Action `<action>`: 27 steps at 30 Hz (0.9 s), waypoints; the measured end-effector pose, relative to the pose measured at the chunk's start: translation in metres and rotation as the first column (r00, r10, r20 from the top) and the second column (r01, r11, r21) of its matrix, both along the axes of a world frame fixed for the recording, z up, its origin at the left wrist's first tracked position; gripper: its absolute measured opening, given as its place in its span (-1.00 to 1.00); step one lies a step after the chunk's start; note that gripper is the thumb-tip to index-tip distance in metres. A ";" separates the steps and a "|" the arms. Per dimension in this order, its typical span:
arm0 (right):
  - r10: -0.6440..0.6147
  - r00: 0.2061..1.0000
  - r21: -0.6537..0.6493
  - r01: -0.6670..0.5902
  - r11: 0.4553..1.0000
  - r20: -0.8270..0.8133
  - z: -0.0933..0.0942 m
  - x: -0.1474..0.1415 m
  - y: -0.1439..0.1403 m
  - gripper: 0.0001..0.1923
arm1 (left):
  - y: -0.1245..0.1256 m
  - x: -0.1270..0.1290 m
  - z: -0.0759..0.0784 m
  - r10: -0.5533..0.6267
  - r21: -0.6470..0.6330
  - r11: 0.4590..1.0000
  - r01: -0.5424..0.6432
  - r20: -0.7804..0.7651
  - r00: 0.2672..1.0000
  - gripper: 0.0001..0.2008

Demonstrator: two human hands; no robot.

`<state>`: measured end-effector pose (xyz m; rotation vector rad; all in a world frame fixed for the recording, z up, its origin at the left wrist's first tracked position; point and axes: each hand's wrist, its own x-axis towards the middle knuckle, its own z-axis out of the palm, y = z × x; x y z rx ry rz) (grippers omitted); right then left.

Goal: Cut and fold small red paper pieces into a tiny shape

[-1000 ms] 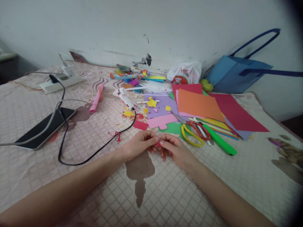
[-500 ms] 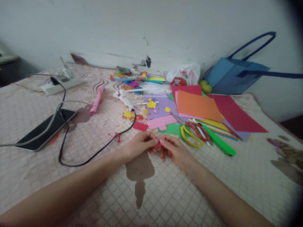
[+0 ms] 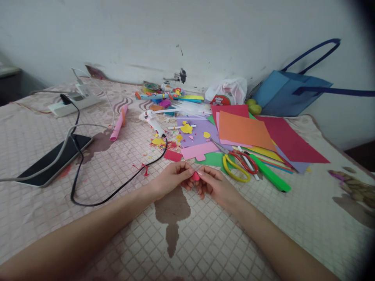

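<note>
A small red paper piece (image 3: 195, 176) is pinched between my two hands, just above the tablecloth. My left hand (image 3: 175, 177) grips its left side with thumb and curled fingers. On its right side, my right hand (image 3: 215, 181) holds it the same way. The fingertips cover part of the piece, so its full outline is partly hidden. Beyond my hands lie a red paper rectangle (image 3: 172, 155), a pink paper strip (image 3: 199, 150) and a green sheet (image 3: 213, 159). Scissors with yellow and red handles (image 3: 238, 176) rest right of my right hand.
A white glue gun (image 3: 154, 123) trails a black cord. Right of it are a purple sheet (image 3: 199, 134) with scraps, an orange sheet (image 3: 246, 130) and a green cutter (image 3: 271, 175). A phone (image 3: 55, 160) and power strip (image 3: 73, 106) lie left; a blue bag (image 3: 290, 93) stands back right.
More of the red paper piece shows between my fingertips now. My hands stay in nearly the same place, and the whole view has shifted slightly.
</note>
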<state>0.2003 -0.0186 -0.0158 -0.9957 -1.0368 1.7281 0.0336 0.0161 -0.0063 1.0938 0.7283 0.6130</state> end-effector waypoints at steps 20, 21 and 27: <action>-0.011 0.999 0.008 0.011 1.000 0.037 -0.001 0.000 -0.001 -0.80 | 0.000 0.000 0.001 -0.018 0.001 1.000 0.019 -0.039 0.999 -0.75; -0.025 0.999 0.010 0.024 1.000 0.024 -0.001 0.000 -0.001 -0.77 | 0.000 0.000 0.001 -0.016 -0.003 1.000 0.016 -0.032 0.999 -0.76; -0.012 0.997 0.020 0.010 1.000 0.076 0.002 0.000 -0.003 -0.78 | 0.000 0.000 0.000 -0.007 0.003 1.000 0.007 0.000 1.000 -0.77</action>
